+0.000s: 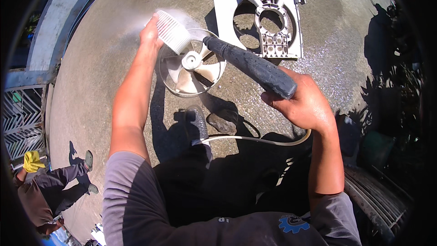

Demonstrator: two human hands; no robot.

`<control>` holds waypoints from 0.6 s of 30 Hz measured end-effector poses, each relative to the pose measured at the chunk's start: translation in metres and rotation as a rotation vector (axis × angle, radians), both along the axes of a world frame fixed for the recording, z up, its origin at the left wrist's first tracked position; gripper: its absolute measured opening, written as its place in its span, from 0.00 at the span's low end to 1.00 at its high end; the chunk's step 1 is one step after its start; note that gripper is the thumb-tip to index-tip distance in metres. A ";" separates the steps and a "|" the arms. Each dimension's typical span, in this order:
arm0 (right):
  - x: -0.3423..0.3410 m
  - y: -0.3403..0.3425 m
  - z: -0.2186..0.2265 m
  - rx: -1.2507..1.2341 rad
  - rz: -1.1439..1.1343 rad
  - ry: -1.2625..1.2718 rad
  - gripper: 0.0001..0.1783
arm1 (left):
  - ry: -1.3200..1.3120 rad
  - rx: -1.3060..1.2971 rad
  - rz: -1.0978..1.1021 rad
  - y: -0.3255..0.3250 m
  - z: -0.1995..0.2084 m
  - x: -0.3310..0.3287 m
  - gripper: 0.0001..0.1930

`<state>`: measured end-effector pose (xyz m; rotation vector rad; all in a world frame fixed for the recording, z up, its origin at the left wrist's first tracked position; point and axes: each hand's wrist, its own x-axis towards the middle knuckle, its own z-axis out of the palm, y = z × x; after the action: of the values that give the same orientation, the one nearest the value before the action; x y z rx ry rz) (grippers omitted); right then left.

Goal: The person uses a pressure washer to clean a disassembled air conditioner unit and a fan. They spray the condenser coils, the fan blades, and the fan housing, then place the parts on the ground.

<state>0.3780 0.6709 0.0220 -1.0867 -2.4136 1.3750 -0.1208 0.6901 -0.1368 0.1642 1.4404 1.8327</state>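
Observation:
My left hand (pixel 151 32) is closed on the edge of a white ribbed blower wheel (pixel 169 31), holding it tilted above the ground. White mist spreads behind and around the wheel. In my right hand (pixel 312 102) is the black handle of a spray gun (pixel 250 66), its front end pointing left toward the wheel. Most of my right fingers are hidden behind the handle. Just under the blower wheel, a pale ringed fan (pixel 187 83) with several dirty blades rests on the ground.
A white fan shroud (pixel 224 16) lies on the wet concrete at the far side. Near my shoe (pixel 196 123) are a stone (pixel 221 124) and a pale hose (pixel 259 142). Another person (pixel 43 191) with a yellow cloth (pixel 33 161) is at left. Plants and a slatted metal piece (pixel 378 196) stand right.

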 end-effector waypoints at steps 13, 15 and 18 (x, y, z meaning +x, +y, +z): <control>0.014 -0.015 0.002 0.037 -0.070 0.034 0.21 | 0.257 -0.104 -0.249 0.014 0.008 0.043 0.15; 0.013 -0.015 0.004 0.016 -0.093 0.001 0.20 | 0.330 -0.143 -0.291 0.012 0.011 0.056 0.17; 0.011 -0.013 0.007 -0.014 -0.091 0.014 0.19 | 0.510 -0.232 -0.359 0.008 0.017 0.068 0.18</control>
<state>0.3891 0.6576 0.0288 -1.1714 -2.3175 1.3683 -0.0526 0.6985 -0.1203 0.7650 1.8149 1.3697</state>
